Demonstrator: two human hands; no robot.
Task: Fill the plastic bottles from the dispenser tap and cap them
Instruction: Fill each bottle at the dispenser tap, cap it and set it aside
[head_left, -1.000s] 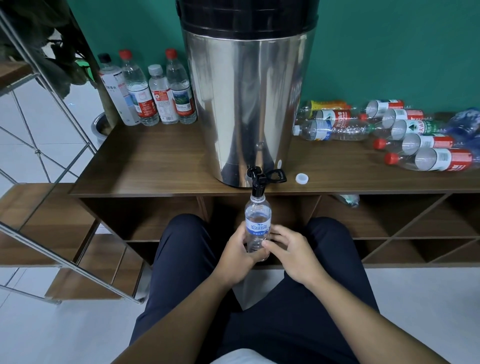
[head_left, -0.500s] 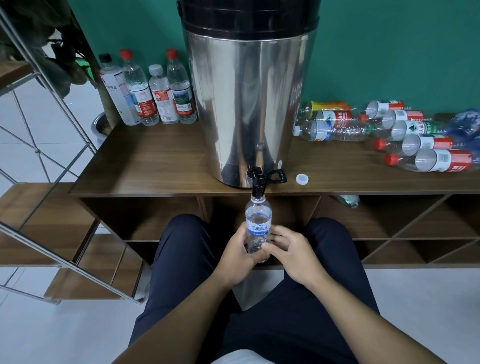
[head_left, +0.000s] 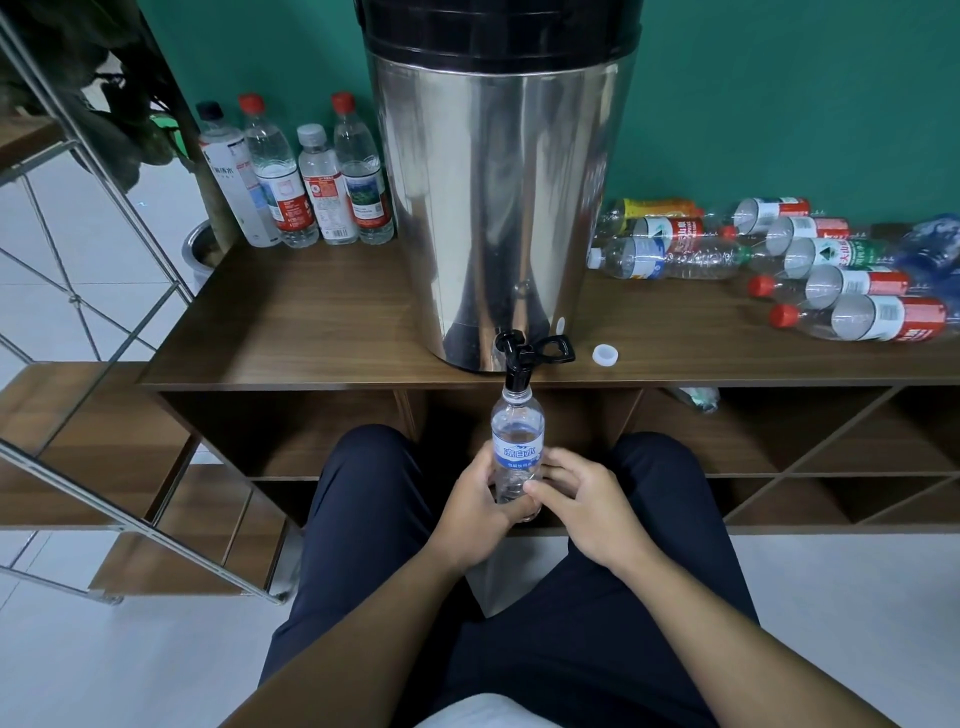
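A small clear bottle with a blue label (head_left: 517, 441) stands upright with its open mouth right under the black tap (head_left: 518, 364) of the steel dispenser (head_left: 498, 197). My left hand (head_left: 475, 512) grips the bottle's lower part from the left. My right hand (head_left: 584, 506) holds it from the right, thumb and fingers on its lower side. The bottle's white cap (head_left: 604, 355) lies on the wooden shelf top (head_left: 311, 332), just right of the tap.
Several capped upright bottles (head_left: 306, 182) stand at the back left of the shelf top. Several empty bottles (head_left: 810, 265) lie on their sides at the right. A metal stair rail (head_left: 104, 260) runs along the left. My knees sit below the shelf front.
Nothing has visibly moved. Both hands keep the bottle under the tap.
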